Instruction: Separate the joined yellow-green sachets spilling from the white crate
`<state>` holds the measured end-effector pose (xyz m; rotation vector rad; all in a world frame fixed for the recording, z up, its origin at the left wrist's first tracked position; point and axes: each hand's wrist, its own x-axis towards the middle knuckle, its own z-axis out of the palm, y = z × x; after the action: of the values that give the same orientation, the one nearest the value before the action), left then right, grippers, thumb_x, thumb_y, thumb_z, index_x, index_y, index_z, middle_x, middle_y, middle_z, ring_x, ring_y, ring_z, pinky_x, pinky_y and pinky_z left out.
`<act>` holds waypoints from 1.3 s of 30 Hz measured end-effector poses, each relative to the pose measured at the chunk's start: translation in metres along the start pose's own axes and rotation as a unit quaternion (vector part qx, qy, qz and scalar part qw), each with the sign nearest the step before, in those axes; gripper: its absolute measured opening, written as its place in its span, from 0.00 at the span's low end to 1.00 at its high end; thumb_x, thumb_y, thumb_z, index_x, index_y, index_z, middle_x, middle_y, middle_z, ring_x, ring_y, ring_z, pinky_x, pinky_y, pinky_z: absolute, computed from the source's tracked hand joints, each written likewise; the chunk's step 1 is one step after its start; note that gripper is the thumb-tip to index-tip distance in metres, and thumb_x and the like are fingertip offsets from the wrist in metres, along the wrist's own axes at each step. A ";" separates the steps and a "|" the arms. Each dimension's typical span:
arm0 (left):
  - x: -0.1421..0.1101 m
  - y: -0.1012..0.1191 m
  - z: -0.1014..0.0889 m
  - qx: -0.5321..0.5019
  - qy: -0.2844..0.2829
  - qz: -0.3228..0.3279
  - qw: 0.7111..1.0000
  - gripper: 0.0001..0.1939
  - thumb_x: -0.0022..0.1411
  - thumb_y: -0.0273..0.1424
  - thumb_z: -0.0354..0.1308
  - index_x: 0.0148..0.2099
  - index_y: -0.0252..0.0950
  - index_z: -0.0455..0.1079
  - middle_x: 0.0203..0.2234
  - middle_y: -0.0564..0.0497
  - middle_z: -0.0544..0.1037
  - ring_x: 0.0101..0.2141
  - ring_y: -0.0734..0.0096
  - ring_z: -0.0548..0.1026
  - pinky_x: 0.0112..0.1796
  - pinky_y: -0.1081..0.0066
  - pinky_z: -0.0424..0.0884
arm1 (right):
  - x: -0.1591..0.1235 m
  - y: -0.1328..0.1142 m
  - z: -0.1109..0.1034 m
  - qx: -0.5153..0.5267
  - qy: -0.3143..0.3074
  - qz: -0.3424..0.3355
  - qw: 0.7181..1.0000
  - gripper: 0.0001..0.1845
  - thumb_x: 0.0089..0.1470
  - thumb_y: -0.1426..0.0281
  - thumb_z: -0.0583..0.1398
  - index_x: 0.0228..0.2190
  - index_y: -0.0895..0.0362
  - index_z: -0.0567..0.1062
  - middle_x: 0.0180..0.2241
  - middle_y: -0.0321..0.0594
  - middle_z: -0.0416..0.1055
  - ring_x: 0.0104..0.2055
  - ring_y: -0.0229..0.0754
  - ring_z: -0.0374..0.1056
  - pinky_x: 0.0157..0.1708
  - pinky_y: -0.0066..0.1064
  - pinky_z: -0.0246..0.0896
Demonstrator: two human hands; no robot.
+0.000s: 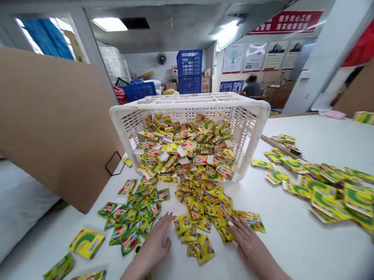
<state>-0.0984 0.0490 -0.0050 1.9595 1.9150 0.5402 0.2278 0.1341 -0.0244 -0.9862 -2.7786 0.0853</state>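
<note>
My left hand (pixel 157 242) hovers over or rests on the white table between two piles, fingers stretched out and holding nothing. Beside it on the left lies a pile of small green sachets (pixel 131 222). To its right spreads a heap of small yellow sachets (pixel 204 205). My right hand (pixel 250 245) lies at the right edge of that yellow heap, its outstretched fingertips touching the sachets. Behind the piles, a white plastic basket (pixel 252 139) lies on its side with its opening toward me, filled with small packets and little boxes (pixel 188 148) that spill out onto the table.
Flat yellow-green cartons (pixel 325 191) are scattered at the right. A brown cardboard sheet (pixel 50 120) leans at the left. Near the front left lie a yellow carton (pixel 86 242) and a loose green packet (pixel 59 269). Blue crates (pixel 189 71) and a seated person (pixel 252 88) are in the background.
</note>
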 end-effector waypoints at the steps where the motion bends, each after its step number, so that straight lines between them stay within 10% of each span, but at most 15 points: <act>1: 0.000 -0.007 -0.007 0.015 0.044 -0.023 0.999 0.28 0.52 0.23 0.46 0.57 0.37 0.56 0.57 0.45 0.59 0.58 0.62 0.54 0.56 0.57 0.54 | -0.002 -0.001 0.007 -0.015 0.021 -0.021 0.999 0.31 0.43 0.83 0.49 0.50 0.58 0.66 0.50 0.46 0.68 0.55 0.54 0.59 0.51 0.52 0.57; 5: 0.011 -0.034 -0.028 0.049 0.140 -0.077 0.986 0.24 0.56 0.35 0.50 0.55 0.35 0.59 0.51 0.42 0.66 0.53 0.53 0.60 0.51 0.51 0.57 | -0.003 -0.008 0.010 -0.021 0.119 -0.063 0.991 0.32 0.46 0.83 0.48 0.52 0.53 0.62 0.42 0.43 0.74 0.48 0.53 0.66 0.45 0.50 0.62; 9: 0.030 -0.039 -0.026 0.027 0.144 -0.057 0.988 0.17 0.54 0.32 0.52 0.47 0.36 0.68 0.47 0.42 0.70 0.53 0.49 0.59 0.53 0.49 0.52 | 0.007 -0.026 -0.013 0.137 0.179 0.057 0.972 0.21 0.52 0.77 0.46 0.46 0.57 0.66 0.35 0.47 0.75 0.34 0.46 0.72 0.33 0.37 0.67; 12: 0.036 -0.026 -0.020 -0.024 0.143 -0.049 0.988 0.15 0.59 0.31 0.44 0.42 0.34 0.70 0.41 0.42 0.74 0.46 0.53 0.67 0.51 0.52 0.56 | 0.015 -0.043 -0.037 0.305 0.161 0.151 0.927 0.13 0.54 0.73 0.46 0.35 0.56 0.69 0.26 0.41 0.72 0.23 0.41 0.67 0.22 0.31 0.62; 18: 0.024 0.041 -0.012 -0.204 0.083 -0.020 0.975 0.19 0.63 0.39 0.41 0.44 0.35 0.68 0.35 0.46 0.76 0.36 0.63 0.73 0.38 0.68 0.69 | 0.042 -0.080 -0.075 0.469 0.054 0.097 0.876 0.11 0.47 0.77 0.50 0.30 0.55 0.70 0.24 0.34 0.67 0.25 0.36 0.60 0.24 0.25 0.55; 27: -0.003 0.092 -0.005 -0.570 -0.030 -0.042 0.820 0.20 0.56 0.43 0.55 0.45 0.34 0.67 0.36 0.47 0.75 0.38 0.63 0.72 0.41 0.66 0.67 | 0.061 -0.086 -0.056 0.455 0.081 0.099 0.881 0.04 0.48 0.75 0.54 0.29 0.55 0.65 0.21 0.30 0.60 0.23 0.34 0.56 0.24 0.25 0.51; 33: 0.015 0.102 0.025 -0.522 0.045 -0.039 0.851 0.18 0.59 0.43 0.50 0.41 0.32 0.69 0.31 0.47 0.74 0.33 0.64 0.71 0.37 0.66 0.68 | 0.048 -0.086 -0.033 0.704 0.129 0.182 0.674 0.32 0.46 0.62 0.61 0.51 0.52 0.58 0.49 0.47 0.63 0.44 0.44 0.65 0.39 0.35 0.64; 39: 0.073 0.134 0.029 -0.286 0.112 0.075 0.949 0.16 0.63 0.38 0.45 0.35 0.35 0.70 0.41 0.46 0.66 0.47 0.62 0.64 0.49 0.64 0.59 | 0.026 -0.063 -0.030 0.713 0.223 0.255 0.614 0.17 0.42 0.62 0.64 0.34 0.57 0.73 0.34 0.43 0.74 0.36 0.48 0.70 0.33 0.37 0.67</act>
<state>0.0335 0.1185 0.0387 1.7106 1.4908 1.2505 0.1755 0.1015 0.0167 -0.9231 -1.0874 1.5392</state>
